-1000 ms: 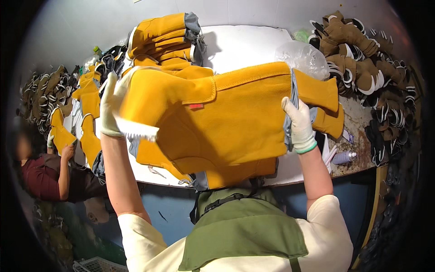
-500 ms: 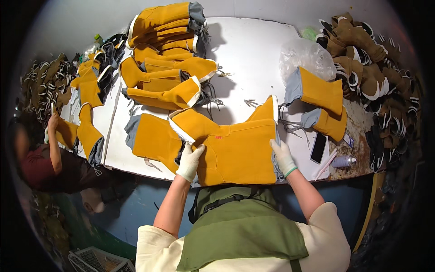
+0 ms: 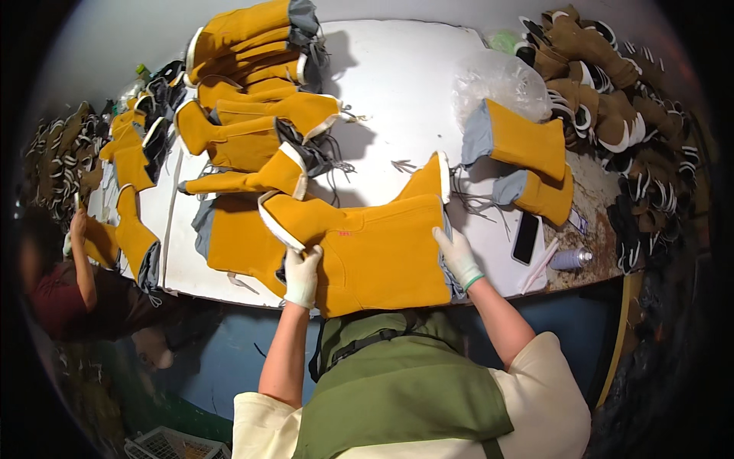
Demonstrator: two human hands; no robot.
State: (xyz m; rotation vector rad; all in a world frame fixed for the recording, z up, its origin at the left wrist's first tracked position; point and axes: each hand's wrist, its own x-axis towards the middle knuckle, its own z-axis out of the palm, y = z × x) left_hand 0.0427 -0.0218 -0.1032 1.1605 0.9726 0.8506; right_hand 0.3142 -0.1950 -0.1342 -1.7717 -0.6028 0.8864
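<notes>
A mustard-yellow boot upper [image 3: 382,264] lies on its side at the table's near edge, its white-edged foot part pointing left. Near the sole edge, my left hand [image 3: 303,277], in a white glove, grips it with the fingers partly hidden underneath. At the grey-lined top opening, my gloved right hand [image 3: 459,258] pinches the right edge. Behind it the white-edged foot of another yellow upper [image 3: 428,180] sticks out. Beneath my left hand's side rests one more yellow upper [image 3: 243,243] with grey lining.
Stacked yellow uppers [image 3: 252,50] stand at the back left. Two more [image 3: 524,139] lie right, by a clear plastic bag [image 3: 501,84], a phone [image 3: 525,237] and a spray can [image 3: 571,258]. Brown uppers [image 3: 604,99] are heaped far right. A co-worker's hand [image 3: 79,223] is at far left.
The view has shifted slightly, so the table and goods sit farther left and higher. Both my hands keep their hold on the boot upper, which is a little closer to me.
</notes>
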